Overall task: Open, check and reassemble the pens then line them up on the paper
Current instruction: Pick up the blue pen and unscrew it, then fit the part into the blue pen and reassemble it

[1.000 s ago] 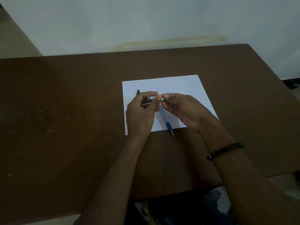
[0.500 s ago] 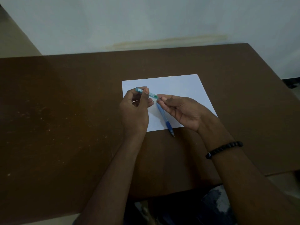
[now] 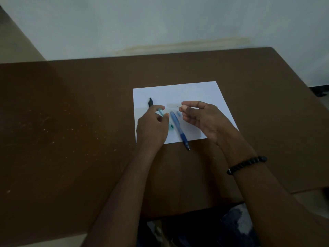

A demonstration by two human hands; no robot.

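Risk: left hand (image 3: 153, 125) grips teal barrel (image 3: 162, 113), right hand (image 3: 201, 116) pinches thin refill (image 3: 178, 106); tiny blue piece (image 3: 178, 113) mid-frame could roll off paper (image 3: 195, 91).

There are three pens: one black pen (image 3: 150, 102) at the far left of the sheet, one teal pen (image 3: 162, 114) partly behind the fingers, and one blue pen (image 3: 179, 129) lying across the near edge. One small blue piece (image 3: 178, 113) lies just right of the blue pen. One thin refill (image 3: 178, 106) shows as a faint line. There is one sheet of paper (image 3: 194, 93), one brown table (image 3: 71, 113), two hands, the left hand (image 3: 153, 129) and the right hand (image 3: 204, 118), and one beaded bracelet (image 3: 246, 164).
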